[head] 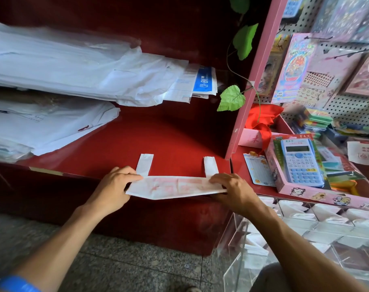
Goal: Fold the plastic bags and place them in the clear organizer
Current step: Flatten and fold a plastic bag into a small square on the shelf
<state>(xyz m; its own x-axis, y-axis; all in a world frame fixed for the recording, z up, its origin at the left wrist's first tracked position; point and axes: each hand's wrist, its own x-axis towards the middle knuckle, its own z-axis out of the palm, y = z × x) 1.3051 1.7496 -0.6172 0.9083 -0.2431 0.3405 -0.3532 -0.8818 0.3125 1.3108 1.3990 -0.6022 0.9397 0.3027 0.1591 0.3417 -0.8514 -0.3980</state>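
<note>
A white plastic bag with faded red print lies folded into a long narrow strip at the front edge of the red shelf. Its two handles stick out flat toward the back. My left hand pinches the strip's left end, fingers curled over it. My right hand grips the right end the same way. The strip's front edge hangs slightly past the shelf lip. The clear organizer stands at the lower right, its compartments holding several folded white bags.
Stacks of flat white bags and paper fill the shelf's left side. A pink box with a blue calculator sits right of the pink divider post. Green leaves hang near the post. Speckled stone floor lies below.
</note>
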